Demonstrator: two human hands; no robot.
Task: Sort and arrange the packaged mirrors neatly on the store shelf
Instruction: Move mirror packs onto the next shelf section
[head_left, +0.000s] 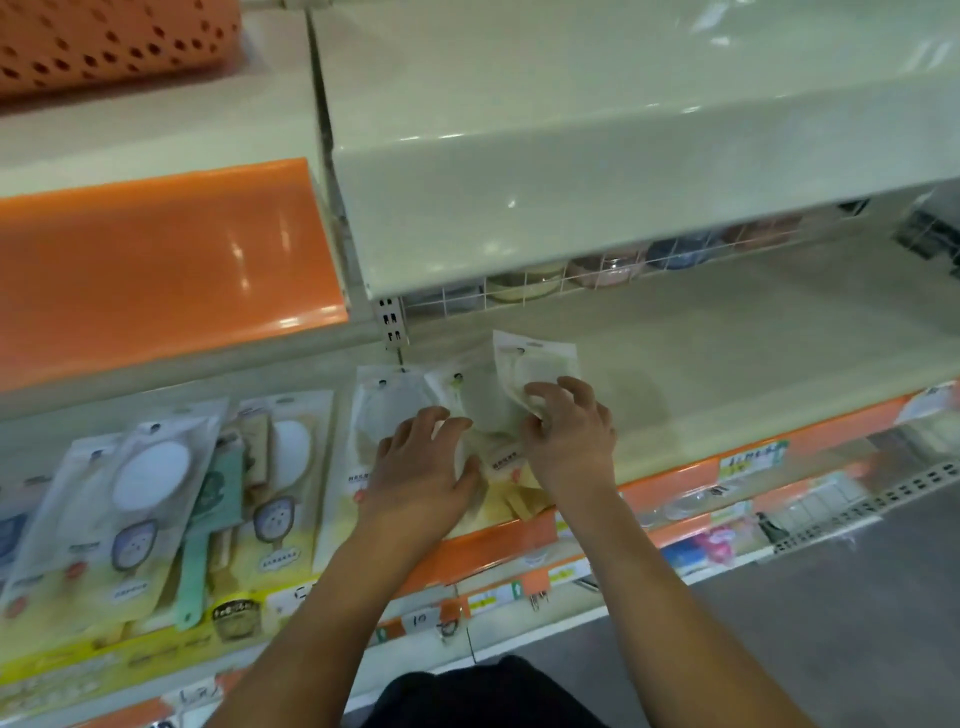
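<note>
Clear mirror packets (535, 371) with pale yellow card bases lie on a cream shelf (727, 364) edged in orange; a mint-green handle (200, 540) shows at left, beneath an orange basket (104, 41) dotted with holes.

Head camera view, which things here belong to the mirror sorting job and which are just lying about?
Part of the job:
packaged mirrors under the hands
packaged mirrors at left
left hand, resting on a pack
right hand, gripping a pack
shelf

Just lying about:
orange basket
round tubs behind the wire grid
price labels
</note>
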